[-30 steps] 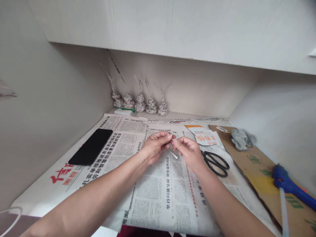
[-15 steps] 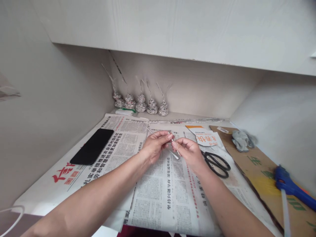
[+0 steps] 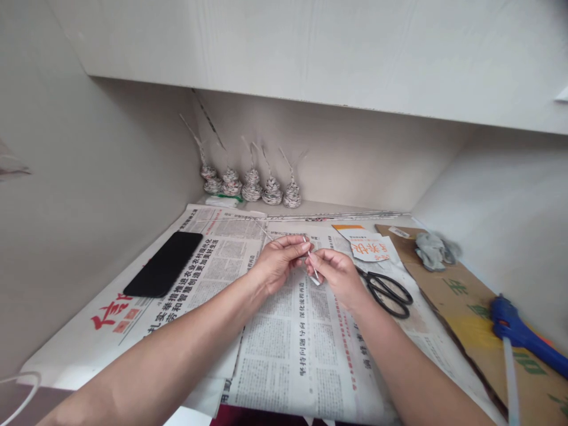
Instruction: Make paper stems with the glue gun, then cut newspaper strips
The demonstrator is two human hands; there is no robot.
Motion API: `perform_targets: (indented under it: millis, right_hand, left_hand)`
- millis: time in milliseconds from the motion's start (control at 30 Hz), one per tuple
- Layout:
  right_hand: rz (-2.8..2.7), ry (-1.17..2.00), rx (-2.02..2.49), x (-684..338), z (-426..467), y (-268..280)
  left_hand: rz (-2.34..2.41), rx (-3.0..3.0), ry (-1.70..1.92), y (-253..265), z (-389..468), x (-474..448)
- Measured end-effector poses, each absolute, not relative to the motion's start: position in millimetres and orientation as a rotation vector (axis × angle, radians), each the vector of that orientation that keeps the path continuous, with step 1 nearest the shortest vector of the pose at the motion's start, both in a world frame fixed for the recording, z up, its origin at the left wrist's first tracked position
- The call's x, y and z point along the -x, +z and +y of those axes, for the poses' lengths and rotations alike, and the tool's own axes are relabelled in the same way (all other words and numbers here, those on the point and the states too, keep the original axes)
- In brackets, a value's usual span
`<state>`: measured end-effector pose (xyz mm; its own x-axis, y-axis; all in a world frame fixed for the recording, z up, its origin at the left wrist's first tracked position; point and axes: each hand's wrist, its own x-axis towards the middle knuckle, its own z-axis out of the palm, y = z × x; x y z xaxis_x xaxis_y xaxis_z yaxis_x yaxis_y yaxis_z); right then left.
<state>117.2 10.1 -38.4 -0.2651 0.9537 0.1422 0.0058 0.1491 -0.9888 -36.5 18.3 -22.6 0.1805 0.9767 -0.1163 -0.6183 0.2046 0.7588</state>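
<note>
The left hand (image 3: pixel 280 264) is pinching the upper end of a thin, whitish paper strip (image 3: pixel 316 274) between thumb and fingers, and the right hand (image 3: pixel 338 276) is clamping the same strip lower down. The strip is slanting just left of the scissors with black looped handles (image 3: pixel 389 293), the landmark here. The fingertips are covering much of it, so whether it is one piece or two is hard to tell. Uneven pulling or too tight a pinch could be creasing or tearing such thin paper, and a loose thumb could be letting it unroll.

Printed newspaper sheets (image 3: pixel 275 346) are covering the surface left of the scissors, with a black rectangular phone (image 3: pixel 164 264) lying well to their left. Five grey-white, gourd-shaped woven forms (image 3: pixel 252 188) are standing beyond the scissors to the left, by the back wall (image 3: pixel 377 165). Brown cardboard (image 3: pixel 437 307) is lying to the scissors' right, a blue glue gun (image 3: pixel 510 324) resting farther right. A pale panel (image 3: pixel 288 53) is overhanging everything, closing the room into a nook.
</note>
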Motion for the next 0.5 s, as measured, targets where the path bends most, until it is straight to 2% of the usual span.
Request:
perform_targets:
  millis: [200,500]
  right_hand:
    - [-1.554,1.207,1.025,-118.6,11.2,-39.0]
    - [-1.468,0.783,1.062,-119.7,8.4,-28.4]
  left_hand:
    - [0.727,-0.658,1.234,-23.4,19.2,36.4]
    - [0.867,-0.773,1.231,-26.4,15.7,34.1]
